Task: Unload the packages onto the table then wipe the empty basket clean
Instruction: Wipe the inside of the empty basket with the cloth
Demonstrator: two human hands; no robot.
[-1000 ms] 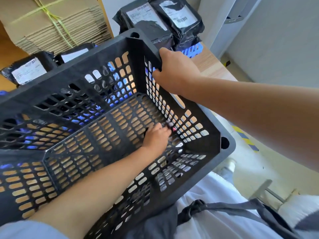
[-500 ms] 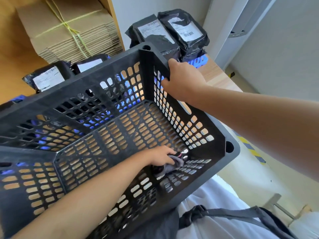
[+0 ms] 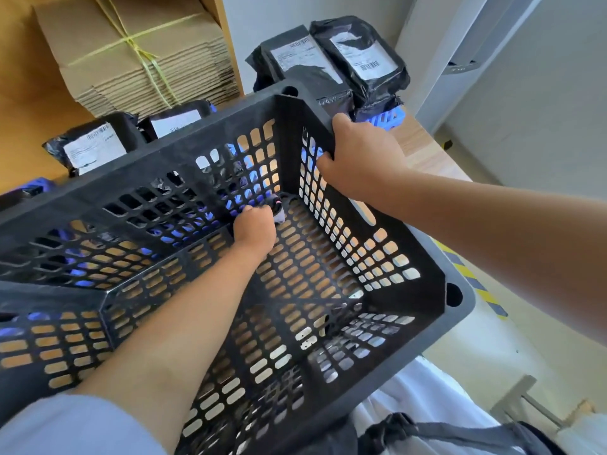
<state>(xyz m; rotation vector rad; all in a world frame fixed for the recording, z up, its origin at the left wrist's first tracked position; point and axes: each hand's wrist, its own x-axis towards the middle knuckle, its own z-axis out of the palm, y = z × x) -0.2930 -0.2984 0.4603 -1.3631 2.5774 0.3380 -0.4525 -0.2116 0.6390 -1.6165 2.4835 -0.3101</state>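
The black basket (image 3: 423, 264) is tipped toward the person, so its inside can be reached. It is held at the far end of its right side by the right hand (image 3: 361, 159), whose fingers are curled over the rim. This grip is likely there to keep the basket from sliding while it is rubbed. The left hand (image 3: 254, 226) is pushed deep inside, up at the far corner. Its fingers are bunched round a small dark cloth (image 3: 279, 210), which is pressed against the holed floor. Nothing else is seen in the basket. The black packages (image 3: 364, 57) are laid on the wooden table (image 3: 423, 149) behind it, so the unloading looks done. More packages (image 3: 88, 146) are seen to the left, by a tied stack of cardboard (image 3: 131, 50). The wiping looks under way.
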